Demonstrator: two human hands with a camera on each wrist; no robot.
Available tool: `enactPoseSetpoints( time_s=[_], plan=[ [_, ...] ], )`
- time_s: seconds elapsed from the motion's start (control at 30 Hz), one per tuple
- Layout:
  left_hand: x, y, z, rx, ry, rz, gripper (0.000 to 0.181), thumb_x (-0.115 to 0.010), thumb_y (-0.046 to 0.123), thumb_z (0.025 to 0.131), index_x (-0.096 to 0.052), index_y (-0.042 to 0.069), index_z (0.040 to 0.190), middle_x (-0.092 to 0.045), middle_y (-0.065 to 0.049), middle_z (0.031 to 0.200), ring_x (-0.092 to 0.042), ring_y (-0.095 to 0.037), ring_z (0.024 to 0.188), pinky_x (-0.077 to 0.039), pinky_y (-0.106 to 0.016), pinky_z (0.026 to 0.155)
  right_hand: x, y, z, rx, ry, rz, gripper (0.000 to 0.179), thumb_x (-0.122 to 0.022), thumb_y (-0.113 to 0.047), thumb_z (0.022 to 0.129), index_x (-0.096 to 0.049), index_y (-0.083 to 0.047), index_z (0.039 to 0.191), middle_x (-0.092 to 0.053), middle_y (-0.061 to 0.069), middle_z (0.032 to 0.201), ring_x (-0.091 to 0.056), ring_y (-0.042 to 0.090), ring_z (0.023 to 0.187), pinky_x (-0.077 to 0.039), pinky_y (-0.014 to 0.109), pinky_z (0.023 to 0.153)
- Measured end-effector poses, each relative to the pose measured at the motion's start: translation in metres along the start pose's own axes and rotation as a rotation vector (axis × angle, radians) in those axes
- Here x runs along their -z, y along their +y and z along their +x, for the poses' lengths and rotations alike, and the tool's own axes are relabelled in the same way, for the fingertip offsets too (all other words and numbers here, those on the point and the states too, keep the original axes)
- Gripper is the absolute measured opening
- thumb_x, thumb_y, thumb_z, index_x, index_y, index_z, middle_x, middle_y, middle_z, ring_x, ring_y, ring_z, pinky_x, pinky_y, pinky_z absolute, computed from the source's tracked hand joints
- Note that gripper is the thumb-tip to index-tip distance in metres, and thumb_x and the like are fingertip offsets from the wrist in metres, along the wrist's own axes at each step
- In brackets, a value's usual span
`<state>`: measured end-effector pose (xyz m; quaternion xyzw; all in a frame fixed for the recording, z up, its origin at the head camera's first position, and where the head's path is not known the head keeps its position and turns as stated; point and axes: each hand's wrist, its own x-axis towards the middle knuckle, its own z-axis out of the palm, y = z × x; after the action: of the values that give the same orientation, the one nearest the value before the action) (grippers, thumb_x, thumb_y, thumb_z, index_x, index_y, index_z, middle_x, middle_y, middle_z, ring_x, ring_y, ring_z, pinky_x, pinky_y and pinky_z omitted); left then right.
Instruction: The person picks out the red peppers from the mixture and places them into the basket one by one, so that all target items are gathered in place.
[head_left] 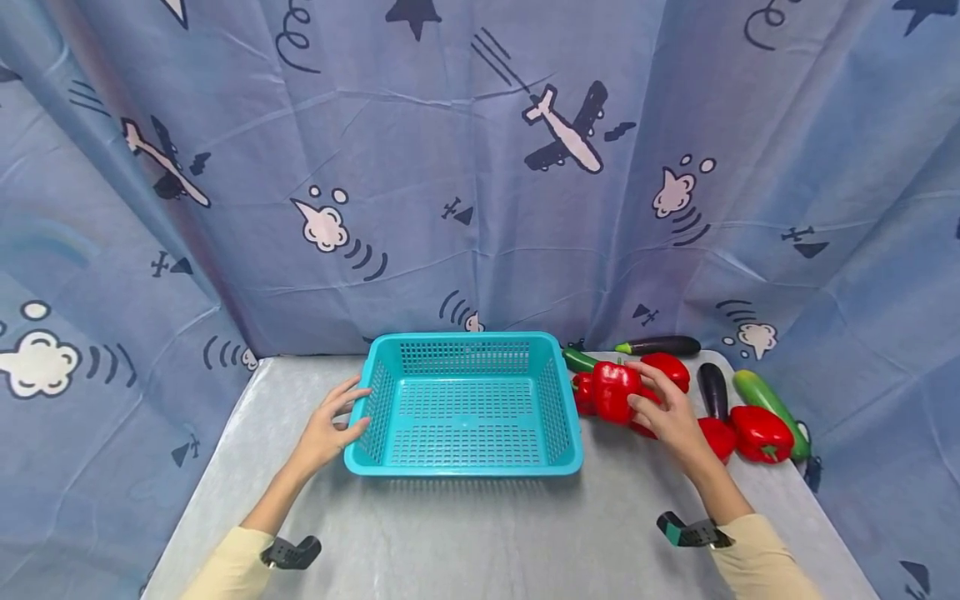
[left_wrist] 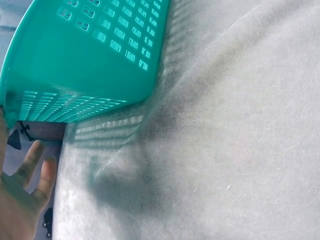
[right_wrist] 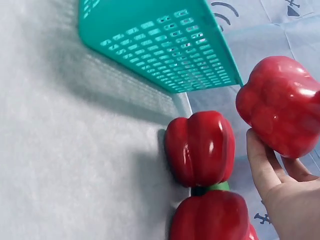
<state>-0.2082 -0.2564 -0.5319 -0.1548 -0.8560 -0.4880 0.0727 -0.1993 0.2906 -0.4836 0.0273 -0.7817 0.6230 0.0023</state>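
Note:
A turquoise plastic basket [head_left: 465, 470] with slotted walls stands on the table, nothing inside it. My left hand [head_left: 327, 429] is at its left rim, fingertips and thumb touching the edge. In the left wrist view, the other fingers of that hand [left_wrist: 27, 195] spread loosely beside the basket wall [left_wrist: 75, 65]. To the right of the basket, my right hand [head_left: 670, 412] holds a red bell pepper [head_left: 615, 392] between thumb and fingers. The right wrist view has this bell pepper [right_wrist: 280, 105] raised above the table, near the basket's rim.
More red bell peppers [head_left: 761, 433] lie on the right of the table, two of them near the basket. Around them are eggplants [head_left: 712, 390] and a green cucumber [head_left: 772, 408]. Another dark eggplant [head_left: 663, 345] lies at the back, before a patterned blue curtain [head_left: 480, 208].

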Motion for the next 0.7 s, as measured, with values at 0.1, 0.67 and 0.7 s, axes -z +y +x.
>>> enactPoseSetpoints(
  time_s=[0.1, 0.67, 0.7],
  plan=[
    [0.0, 0.001, 0.0, 0.001, 0.0, -0.005, 0.05, -0.074, 0.0, 0.093, -0.058, 0.001, 0.141, -0.033, -0.018, 0.158, -0.058, -0.047, 0.117, -0.055, -0.056, 0.083, -0.003, -0.004, 0.002, 0.0, -0.005, 0.054, 0.062, -0.065, -0.018, 0.101, -0.039, -0.016, 0.157, -0.034, 0.02, 0.153, -0.033, 0.042, 0.136, -0.055, 0.03, 0.086],
    [-0.001, 0.002, 0.0, 0.012, -0.004, -0.006, 0.051, -0.074, 0.002, 0.093, -0.058, 0.002, 0.141, -0.033, -0.018, 0.159, -0.057, -0.048, 0.117, -0.054, -0.059, 0.085, -0.027, -0.016, 0.02, 0.019, -0.028, 0.033, 0.068, -0.077, -0.022, 0.094, -0.041, -0.01, 0.15, -0.042, 0.021, 0.146, -0.05, 0.045, 0.126, -0.056, 0.031, 0.085],
    [-0.001, 0.002, 0.0, 0.012, -0.004, -0.005, 0.051, -0.074, 0.003, 0.093, -0.058, 0.002, 0.141, -0.033, -0.018, 0.158, -0.057, -0.048, 0.117, -0.054, -0.059, 0.085, -0.029, -0.015, 0.021, 0.021, -0.034, 0.046, 0.067, -0.076, -0.021, 0.094, -0.041, -0.009, 0.15, -0.043, 0.021, 0.145, -0.05, 0.045, 0.125, -0.055, 0.031, 0.086]
  ],
)
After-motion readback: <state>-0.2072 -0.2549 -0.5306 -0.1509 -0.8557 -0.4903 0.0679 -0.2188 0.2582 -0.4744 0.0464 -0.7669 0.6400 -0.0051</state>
